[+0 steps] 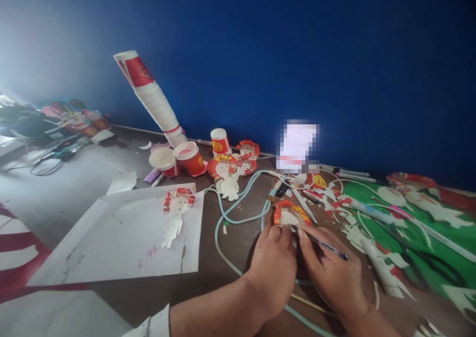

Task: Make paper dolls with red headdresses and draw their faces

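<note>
My right hand [332, 270] grips a dark-tipped pen [329, 248], which slants leftward between thumb and fingers. Close beside it, my left hand [275, 265] has its fingers bent around the lower edge of a white paper cut-out [287, 217] with a red and yellow fringed rim. The pen's writing end is at this cut-out, partly hidden by my fingers. A similar cut-out figure [179, 205] with a red fringe and drawn face lies on a white sheet [130, 233] to the left. More such cut-outs [226, 176] lie further back.
A tall leaning stack of paper cups [158, 109] stands by the blue wall [316, 54], with several loose cups [189, 158] near its base. A pale blue cable [238, 220] loops across the brown table. At right, scissors [427, 262], pens and paper scraps lie on a green sheet [442, 238].
</note>
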The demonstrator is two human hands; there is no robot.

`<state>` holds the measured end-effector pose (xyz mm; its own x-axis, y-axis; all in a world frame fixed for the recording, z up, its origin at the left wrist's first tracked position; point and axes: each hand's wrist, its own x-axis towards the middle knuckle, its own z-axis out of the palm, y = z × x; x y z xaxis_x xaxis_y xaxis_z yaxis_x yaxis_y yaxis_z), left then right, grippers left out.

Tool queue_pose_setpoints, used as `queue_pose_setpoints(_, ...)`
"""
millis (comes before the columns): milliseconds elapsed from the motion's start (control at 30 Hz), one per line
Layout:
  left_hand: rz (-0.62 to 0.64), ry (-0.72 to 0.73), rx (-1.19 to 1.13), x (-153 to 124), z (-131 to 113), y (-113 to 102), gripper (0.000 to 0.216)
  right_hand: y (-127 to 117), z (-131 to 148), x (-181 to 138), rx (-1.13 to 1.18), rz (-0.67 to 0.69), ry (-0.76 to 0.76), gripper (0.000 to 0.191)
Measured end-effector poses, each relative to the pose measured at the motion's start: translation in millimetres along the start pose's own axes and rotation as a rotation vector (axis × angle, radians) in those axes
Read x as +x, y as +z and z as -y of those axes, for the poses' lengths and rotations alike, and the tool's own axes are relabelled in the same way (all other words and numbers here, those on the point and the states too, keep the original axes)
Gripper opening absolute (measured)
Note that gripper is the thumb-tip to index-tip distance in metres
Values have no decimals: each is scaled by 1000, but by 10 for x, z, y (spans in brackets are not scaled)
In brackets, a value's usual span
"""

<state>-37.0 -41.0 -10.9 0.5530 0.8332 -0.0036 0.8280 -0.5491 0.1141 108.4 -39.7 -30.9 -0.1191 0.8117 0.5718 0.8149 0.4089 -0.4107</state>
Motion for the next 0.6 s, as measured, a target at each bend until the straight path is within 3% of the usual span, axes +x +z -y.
queue_pose_setpoints(133, -18, -45, -31, 9, -21, 38, 33, 9, -5, 4, -12, -7, -6, 17)
queue_pose_setpoints(600, -82, 8, 28, -14, -30, 25, 41, 17, -15, 4, -5, -9, 2, 17)
